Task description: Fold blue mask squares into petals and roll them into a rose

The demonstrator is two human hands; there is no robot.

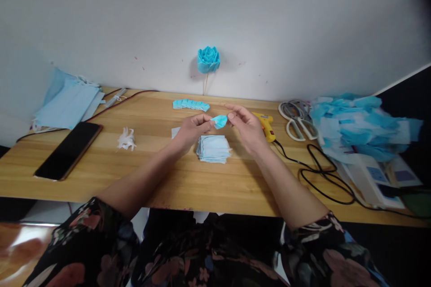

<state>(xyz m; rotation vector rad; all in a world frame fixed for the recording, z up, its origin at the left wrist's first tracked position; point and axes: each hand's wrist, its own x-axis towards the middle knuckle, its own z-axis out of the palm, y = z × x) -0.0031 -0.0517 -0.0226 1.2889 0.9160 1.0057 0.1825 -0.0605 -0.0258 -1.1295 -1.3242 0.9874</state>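
Head: left hand (pixel 192 131) and right hand (pixel 249 129) pinch fabric (pixel 220 121).

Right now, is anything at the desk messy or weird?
Yes! At the right end of the desk, blue scraps lie in a jumbled heap, unlike the neater stack of pale squares in the middle. The black cord is looped loosely nearby, and small reddish specks mark the wall.

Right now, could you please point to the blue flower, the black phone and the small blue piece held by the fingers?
Blue flower (pixel 208 60): head view, middle of its petals.
Black phone (pixel 69 151): head view, on its dark screen.
Small blue piece (pixel 220 121): head view, middle of its visible surface.
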